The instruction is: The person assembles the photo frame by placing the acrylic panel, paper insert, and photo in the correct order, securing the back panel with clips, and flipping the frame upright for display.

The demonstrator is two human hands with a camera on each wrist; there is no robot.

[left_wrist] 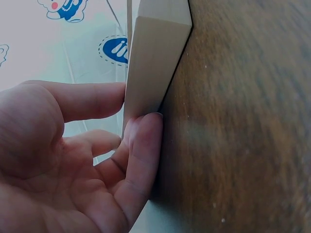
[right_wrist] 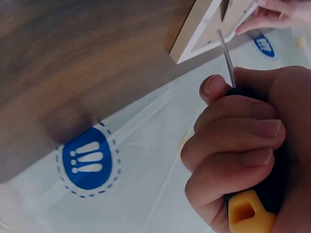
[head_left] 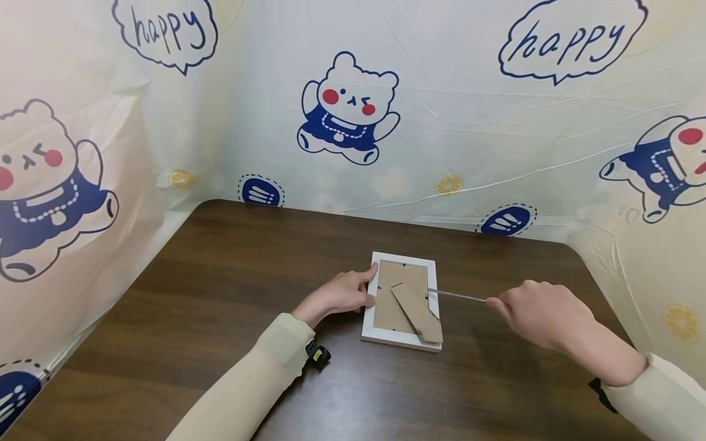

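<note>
A white picture frame (head_left: 397,340) lies face down on the table, its brown backing board (head_left: 386,312) up. A brown stand leg (head_left: 416,312) slants across the back, and small dark tabs sit along the inner edge. My left hand (head_left: 344,291) holds the frame's left side; in the left wrist view its fingers (left_wrist: 143,150) press the side wall. My right hand (head_left: 543,312) grips a screwdriver (head_left: 460,295) by its black and yellow handle (right_wrist: 250,213). The thin metal shaft reaches over the frame's right border, its tip at the inner edge near a tab.
The dark wooden table (head_left: 220,269) extends all round the frame. A pale printed sheet (head_left: 430,141) with bears and lettering hangs behind the table and on both sides. Each wrist carries a small black device (head_left: 318,354).
</note>
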